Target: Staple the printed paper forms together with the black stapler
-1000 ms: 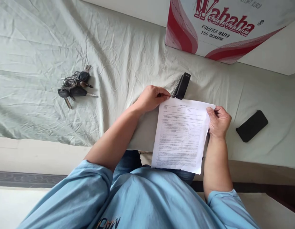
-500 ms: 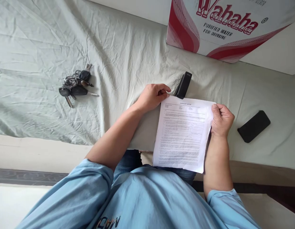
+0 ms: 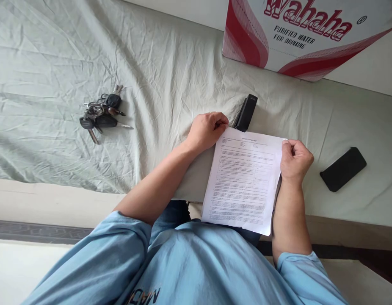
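Observation:
A stack of printed paper sheets hangs over the near edge of the cloth-covered surface, its lower part above my lap. My left hand pinches the top left corner with fingers curled together. At the top right corner my right hand is closed on the stack, thumb on top. Just beyond the top edge lies a black stapler, slanted away from me, its near end touching or very close to the paper. My left fingertips are right beside that end.
A bunch of keys lies on the wrinkled pale green cloth to the left. On the right is a black phone-like slab. A Wahaha water carton stands at the back right.
The left fingers have curled in more tightly at the paper's corner. The view has shifted slightly; the sheets and the right hand are otherwise nearly the same.

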Tool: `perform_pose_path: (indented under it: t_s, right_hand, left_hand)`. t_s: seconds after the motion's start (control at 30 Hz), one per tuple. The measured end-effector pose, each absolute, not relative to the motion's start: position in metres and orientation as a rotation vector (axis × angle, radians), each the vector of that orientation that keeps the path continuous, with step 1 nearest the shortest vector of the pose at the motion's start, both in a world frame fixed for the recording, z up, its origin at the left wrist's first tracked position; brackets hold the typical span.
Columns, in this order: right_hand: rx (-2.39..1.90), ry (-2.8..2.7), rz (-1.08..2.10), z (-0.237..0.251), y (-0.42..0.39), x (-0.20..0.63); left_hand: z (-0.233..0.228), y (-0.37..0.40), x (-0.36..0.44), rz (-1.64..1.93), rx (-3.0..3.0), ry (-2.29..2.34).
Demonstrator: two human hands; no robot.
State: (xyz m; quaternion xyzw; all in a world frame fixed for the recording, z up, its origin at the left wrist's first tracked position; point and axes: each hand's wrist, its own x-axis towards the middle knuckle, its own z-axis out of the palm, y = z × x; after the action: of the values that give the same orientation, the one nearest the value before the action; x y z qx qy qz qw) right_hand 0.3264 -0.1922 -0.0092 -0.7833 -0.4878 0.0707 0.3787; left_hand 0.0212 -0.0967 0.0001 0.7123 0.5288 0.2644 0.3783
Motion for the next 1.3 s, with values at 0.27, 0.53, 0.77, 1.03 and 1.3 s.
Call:
perform_pose_path:
  t_s: [0.27,0.53,0.77,1.03,1.3]
  right_hand:
    - [-2.053,-1.234,0.255,-0.005,-0.19,0.324]
    - [-2.101,-1.162,0.32,-0.001,-0.186,0.325]
    - [-2.039,-1.107,0.301,-0.001,-0.187,0.329]
    - [-2.043,-1.098,0.283,-0.004,-0.187,0.333]
    - [-1.993,-1.076,0.295,-0.006,-0.187,0.335]
  left_hand:
    - [-0.003,-0.098,0.024,0.672,1.918,1.367]
    - [-0.006,-0.099,0.025,0.734,1.86,1.406]
    - [-0.003,-0.1,0.022,0.705,1.829,1.377]
    - [0.002,-0.094,0.023,0.676,1.74,1.374]
    - [0.006,-0.09,0.025,0.665,1.711,1.369]
